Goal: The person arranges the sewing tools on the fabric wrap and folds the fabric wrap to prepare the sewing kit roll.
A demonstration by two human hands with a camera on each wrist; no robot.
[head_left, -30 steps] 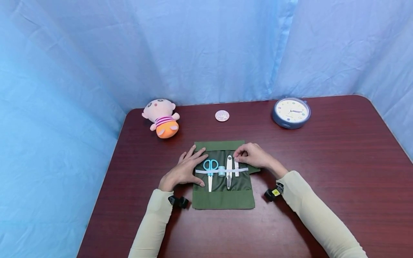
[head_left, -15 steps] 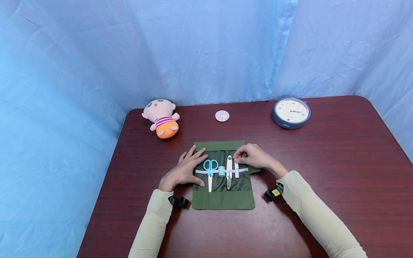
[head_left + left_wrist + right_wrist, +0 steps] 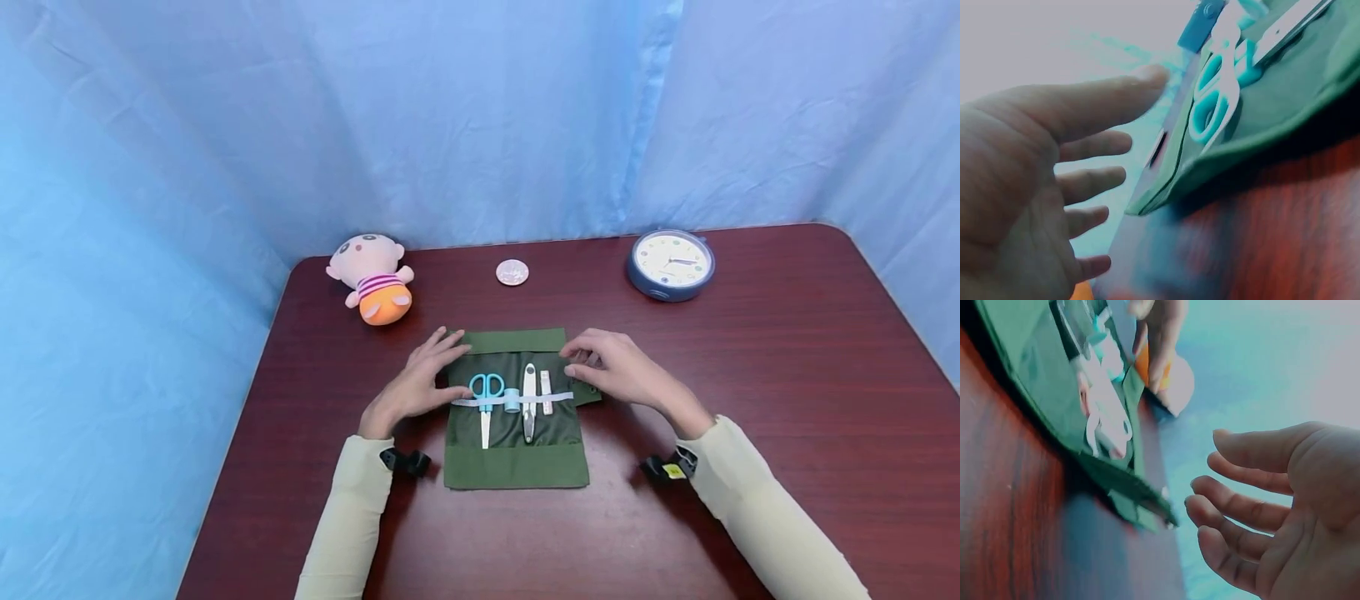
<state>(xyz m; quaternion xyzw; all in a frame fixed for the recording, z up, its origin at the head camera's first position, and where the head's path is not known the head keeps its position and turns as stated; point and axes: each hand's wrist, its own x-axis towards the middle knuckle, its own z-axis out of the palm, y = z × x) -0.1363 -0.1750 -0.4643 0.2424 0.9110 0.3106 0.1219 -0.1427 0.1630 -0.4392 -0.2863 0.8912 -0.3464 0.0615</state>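
Observation:
An unrolled green fabric case [image 3: 517, 468] lies flat on the table. Its white elastic strap [image 3: 562, 397] crosses light-blue-handled scissors [image 3: 485, 425], a small light-blue cylinder [image 3: 512, 401], a long white tool with a dark lower end [image 3: 529, 404], and a short slim white piece [image 3: 546, 383]. My left hand [image 3: 416, 379] hovers by the case's left edge, fingers spread, apart from the cloth in the left wrist view. Just right of the case, my right hand [image 3: 618, 367] holds nothing, its fingers loosely bent [image 3: 1235, 512].
A plush doll [image 3: 378, 283] lies at the table's back left. At the back middle is a shiny round disc [image 3: 512, 272], and a blue round clock [image 3: 671, 265] sits back right. A blue curtain [image 3: 480, 117] hangs behind the dark red table [image 3: 787, 350].
My right hand has let go of the short white piece, now under the strap, and drawn away to the right. My left hand has lifted off the case and shifted slightly left.

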